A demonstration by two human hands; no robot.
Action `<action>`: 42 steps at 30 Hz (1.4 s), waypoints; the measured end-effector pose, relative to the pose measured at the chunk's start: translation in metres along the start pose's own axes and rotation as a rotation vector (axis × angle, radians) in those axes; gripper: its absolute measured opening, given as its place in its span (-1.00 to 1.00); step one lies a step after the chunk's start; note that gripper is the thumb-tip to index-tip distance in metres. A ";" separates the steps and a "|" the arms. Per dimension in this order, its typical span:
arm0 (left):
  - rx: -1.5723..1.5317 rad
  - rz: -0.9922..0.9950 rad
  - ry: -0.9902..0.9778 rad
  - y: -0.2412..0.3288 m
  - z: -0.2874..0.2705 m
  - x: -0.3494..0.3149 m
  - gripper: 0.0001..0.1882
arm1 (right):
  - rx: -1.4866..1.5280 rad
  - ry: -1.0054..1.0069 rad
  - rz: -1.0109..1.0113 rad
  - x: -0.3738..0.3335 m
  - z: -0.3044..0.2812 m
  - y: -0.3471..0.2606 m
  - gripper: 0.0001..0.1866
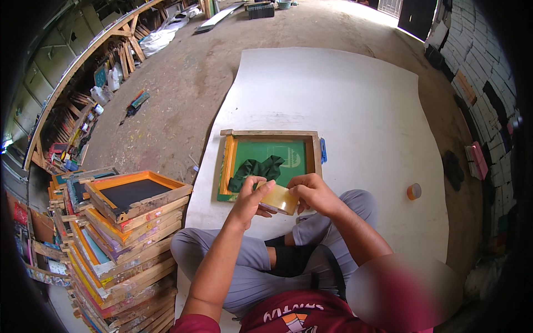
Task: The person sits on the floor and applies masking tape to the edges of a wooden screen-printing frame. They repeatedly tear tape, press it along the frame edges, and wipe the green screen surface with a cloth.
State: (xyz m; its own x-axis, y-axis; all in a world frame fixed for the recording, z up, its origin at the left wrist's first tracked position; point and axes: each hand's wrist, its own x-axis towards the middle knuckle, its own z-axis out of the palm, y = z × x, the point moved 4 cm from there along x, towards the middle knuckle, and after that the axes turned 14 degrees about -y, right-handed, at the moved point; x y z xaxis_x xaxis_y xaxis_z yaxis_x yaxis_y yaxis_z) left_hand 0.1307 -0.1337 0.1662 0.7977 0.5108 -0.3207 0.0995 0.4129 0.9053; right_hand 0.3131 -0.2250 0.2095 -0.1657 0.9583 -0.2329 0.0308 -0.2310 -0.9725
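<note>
Maroon fabric shirt (327, 317), below part-curled left hand (250, 204) and pinching right hand (315, 193); gripped between both, wide, glossy, yellowish-clear plastic tape roll (281, 201). Best steadied leftward, with light, even thumb pressure rightward (clear of crumpled dark-green cloth (260, 168) just beyond).

Left grip (251, 201) and right grip (315, 194) partly hide the tape roll (280, 201); the shirt (327, 311) is cropped below.
</note>
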 end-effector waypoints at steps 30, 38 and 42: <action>0.015 0.062 0.057 0.003 0.002 0.006 -0.18 | -0.047 0.020 -0.041 -0.001 -0.002 0.000 -0.65; -0.001 0.069 0.073 0.005 0.006 0.007 -0.22 | -0.038 0.021 -0.053 0.003 -0.007 0.011 -0.66; 0.013 0.061 0.073 0.004 0.007 0.009 -0.24 | -0.050 0.026 -0.052 0.003 -0.009 0.013 -0.66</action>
State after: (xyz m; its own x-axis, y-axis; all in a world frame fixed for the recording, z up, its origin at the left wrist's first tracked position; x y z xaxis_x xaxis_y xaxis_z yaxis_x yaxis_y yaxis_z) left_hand 0.1418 -0.1327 0.1685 0.7573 0.5882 -0.2838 0.0599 0.3702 0.9270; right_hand 0.3215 -0.2236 0.1957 -0.1430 0.9730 -0.1812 0.0720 -0.1724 -0.9824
